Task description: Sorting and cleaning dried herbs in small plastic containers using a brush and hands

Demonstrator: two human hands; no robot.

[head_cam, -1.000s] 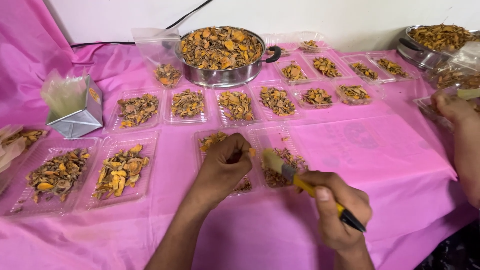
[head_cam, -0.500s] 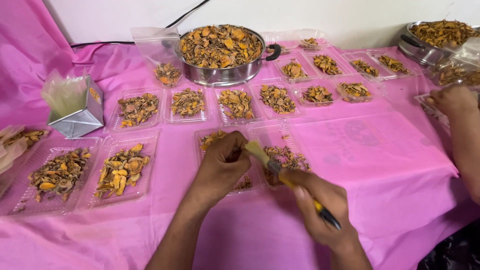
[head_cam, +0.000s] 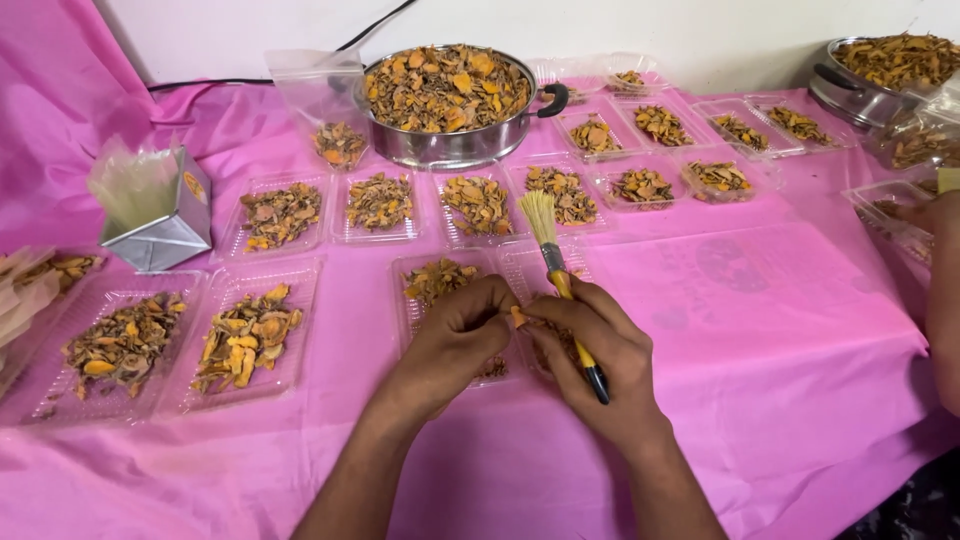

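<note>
- The pink cloth [head_cam: 780, 330] covers the whole table; its widest bare stretch lies to my right, between the trays and the near edge, and a narrower bare strip runs along the near edge under my forearms.
- A steel pot [head_cam: 450, 145] heaped with dried orange slices stands at the back, close to the wall, with a row of filled clear trays [head_cam: 380, 205] just in front of it.
- Two larger trays [head_cam: 245, 335] sit to my left, near the front edge, and a foil box [head_cam: 160, 215] stands behind them — little free room on that side.
- Another person's arm [head_cam: 945, 300] comes in at the right edge.
- My left hand [head_cam: 455, 335] is curled over the open double tray [head_cam: 500, 262], fingertips pinched on a small orange slice [head_cam: 517, 318].
- My right hand [head_cam: 595, 350] meets it at that slice — fingers touching it too — while closed around a brush [head_cam: 560, 280].
- The brush stands tilted, bristles up and away from me, black handle end poking out below my knuckles.
</note>
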